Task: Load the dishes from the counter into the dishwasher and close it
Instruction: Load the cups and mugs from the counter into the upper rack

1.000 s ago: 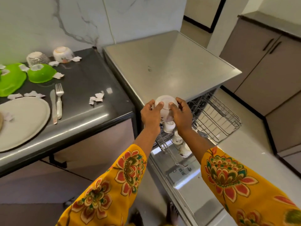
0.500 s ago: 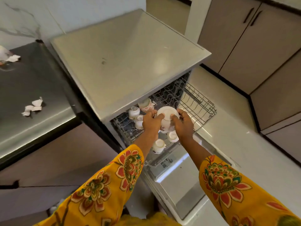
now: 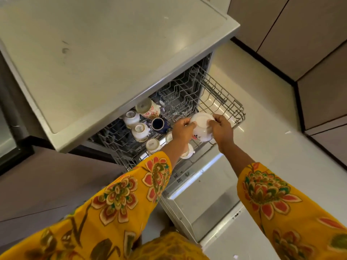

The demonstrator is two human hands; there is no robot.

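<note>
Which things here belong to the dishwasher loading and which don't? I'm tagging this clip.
Job: white bowl held upside down by left hand and right hand; upper rack; upturned cups; open door.
Bystanders: cabinets; floor.

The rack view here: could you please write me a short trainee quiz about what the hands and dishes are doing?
1. True or false: only the right hand holds the white bowl.
2. Which way is the bowl turned? A) base up B) rim up C) on its edge
3. Fill in: the dark blue cup in the rack lies with its opening facing ____.

Key
1. False: the left hand grips it too, one hand on each side.
2. A: its round base faces the camera, over the rack's front part.
3. Up, towards the camera; the white cups beside it show their bases.
</note>
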